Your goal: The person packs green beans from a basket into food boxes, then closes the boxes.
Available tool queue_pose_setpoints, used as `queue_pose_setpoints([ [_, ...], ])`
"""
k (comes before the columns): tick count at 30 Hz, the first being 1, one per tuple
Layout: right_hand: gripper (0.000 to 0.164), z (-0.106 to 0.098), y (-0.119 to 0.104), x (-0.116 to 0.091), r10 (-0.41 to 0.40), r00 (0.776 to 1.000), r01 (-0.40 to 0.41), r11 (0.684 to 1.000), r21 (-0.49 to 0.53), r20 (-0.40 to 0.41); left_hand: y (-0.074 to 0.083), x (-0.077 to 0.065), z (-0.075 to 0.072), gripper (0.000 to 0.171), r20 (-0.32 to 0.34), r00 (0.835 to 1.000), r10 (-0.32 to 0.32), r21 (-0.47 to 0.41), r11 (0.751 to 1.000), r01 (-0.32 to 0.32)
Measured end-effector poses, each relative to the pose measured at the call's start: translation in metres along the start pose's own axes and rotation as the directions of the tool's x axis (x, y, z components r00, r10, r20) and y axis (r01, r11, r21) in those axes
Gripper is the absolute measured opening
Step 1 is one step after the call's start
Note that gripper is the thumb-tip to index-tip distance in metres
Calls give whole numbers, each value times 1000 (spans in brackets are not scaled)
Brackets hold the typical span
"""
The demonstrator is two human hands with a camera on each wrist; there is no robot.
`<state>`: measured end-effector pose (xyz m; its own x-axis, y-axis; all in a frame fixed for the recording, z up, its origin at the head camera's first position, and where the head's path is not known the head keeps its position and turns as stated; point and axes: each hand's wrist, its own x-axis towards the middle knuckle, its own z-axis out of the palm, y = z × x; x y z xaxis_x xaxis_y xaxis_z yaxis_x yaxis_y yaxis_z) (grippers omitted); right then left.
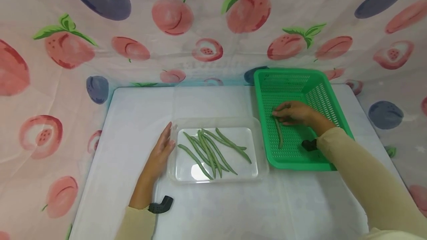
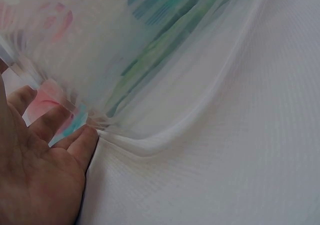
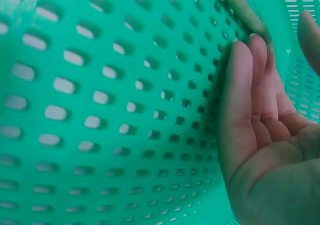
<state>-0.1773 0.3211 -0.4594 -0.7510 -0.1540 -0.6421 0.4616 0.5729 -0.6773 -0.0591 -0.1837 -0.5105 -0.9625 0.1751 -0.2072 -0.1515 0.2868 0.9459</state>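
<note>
Several green beans (image 1: 208,151) lie loosely crossed in a clear plastic container (image 1: 217,182) in the head view. My left hand (image 1: 161,153) rests against the container's left side; in the left wrist view its straight fingers (image 2: 80,144) touch the clear wall. Inside a green basket (image 1: 303,166) to the right, a single green bean (image 1: 279,134) lies on the perforated floor. My right hand (image 1: 293,113) is over that bean's far end. In the right wrist view, the nearly straight fingers (image 3: 241,80) reach the bean's end (image 3: 245,7), with the thumb held apart.
A white-covered table (image 1: 213,210) bears both containers, the basket standing just right of the clear one. Fruit-print cloth (image 1: 133,47) hangs behind and at both sides. Black wrist devices (image 1: 161,205) sit at the sleeve cuffs.
</note>
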Motion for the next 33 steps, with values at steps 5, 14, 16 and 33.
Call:
queue_pose_setpoints([
  [5,63,3,0,3,33,999,-34,999,-39,-36,0,-1,0,61,1,1000,-7,-9,1000,7],
  [14,53,8,-6,1,20,997,-30,991,-127,-80,1,0,0,60,-2,1000,0,-16,1000,0],
  [16,50,8,-5,1,16,997,-27,991,-131,-82,1,0,0,60,0,1000,0,-19,1000,0],
  [33,51,-1,-4,-4,-29,997,27,999,21,74,0,0,1,61,4,1000,10,-24,1000,-10],
])
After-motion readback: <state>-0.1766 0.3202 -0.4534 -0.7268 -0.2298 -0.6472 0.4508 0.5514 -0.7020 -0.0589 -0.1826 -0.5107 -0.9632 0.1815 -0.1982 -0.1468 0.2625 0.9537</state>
